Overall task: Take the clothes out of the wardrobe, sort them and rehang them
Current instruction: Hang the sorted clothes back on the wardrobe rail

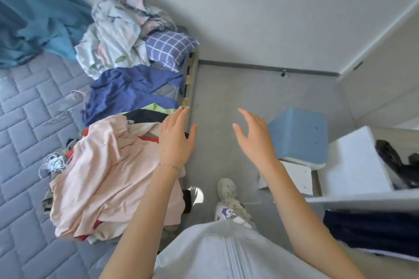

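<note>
A heap of clothes lies on the bed's near edge, topped by a pale pink garment (106,174), with a navy blue garment (129,90) behind it. White hangers (51,164) poke out at the heap's left. My left hand (175,138) hovers over the heap's right edge, fingers straight, holding nothing. My right hand (255,136) is raised over the floor, fingers relaxed and empty. At the right, a white wardrobe shelf (353,165) holds dark clothing (396,163), and a dark navy garment (374,231) lies below it.
The grey quilted mattress (27,120) fills the left. Crumpled floral bedding (113,36) and a checked pillow (167,48) sit at its far end, with a blue curtain (34,13) beyond. A blue stool (299,136) stands on the grey floor (249,88) by the wardrobe.
</note>
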Available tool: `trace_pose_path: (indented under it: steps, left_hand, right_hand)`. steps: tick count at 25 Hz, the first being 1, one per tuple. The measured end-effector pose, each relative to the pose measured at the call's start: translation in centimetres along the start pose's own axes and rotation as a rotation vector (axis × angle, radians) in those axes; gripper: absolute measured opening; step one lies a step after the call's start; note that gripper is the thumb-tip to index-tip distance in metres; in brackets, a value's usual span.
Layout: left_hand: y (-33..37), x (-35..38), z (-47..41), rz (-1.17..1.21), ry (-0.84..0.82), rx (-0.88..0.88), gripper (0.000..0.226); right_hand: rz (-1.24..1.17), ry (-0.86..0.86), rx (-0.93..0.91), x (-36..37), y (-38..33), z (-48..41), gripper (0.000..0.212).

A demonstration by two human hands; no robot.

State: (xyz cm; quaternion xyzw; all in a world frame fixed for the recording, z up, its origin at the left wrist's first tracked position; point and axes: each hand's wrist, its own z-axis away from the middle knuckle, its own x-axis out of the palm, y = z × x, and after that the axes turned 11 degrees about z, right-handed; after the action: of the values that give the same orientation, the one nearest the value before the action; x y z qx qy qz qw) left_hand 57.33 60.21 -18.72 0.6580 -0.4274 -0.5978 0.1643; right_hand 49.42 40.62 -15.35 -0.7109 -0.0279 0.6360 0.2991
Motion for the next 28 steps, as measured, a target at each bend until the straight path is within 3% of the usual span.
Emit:
trace_pose_path:
  steps: [11,18,28]
  left_hand:
    - [-6.0,0.9,-14.4,-0.066,0.324,-0.369,0.048]
    - [-10.9,0.3,-20.4,-0.105,0.483,-0.506,0.046]
    - [-23.5,-4.7,-31.3,-0.102,0.618,-0.694,0.047]
  right_hand:
    - [0.011,-0.246,-0.466,3.9,-5.6,-23.5,0.044]
    - [0.048,-0.4,-0.649,8.5,-11.3,-34.9,0.048]
    - [0.109,-0.568,-0.875,17.1,-24.7,-48.0,0.048]
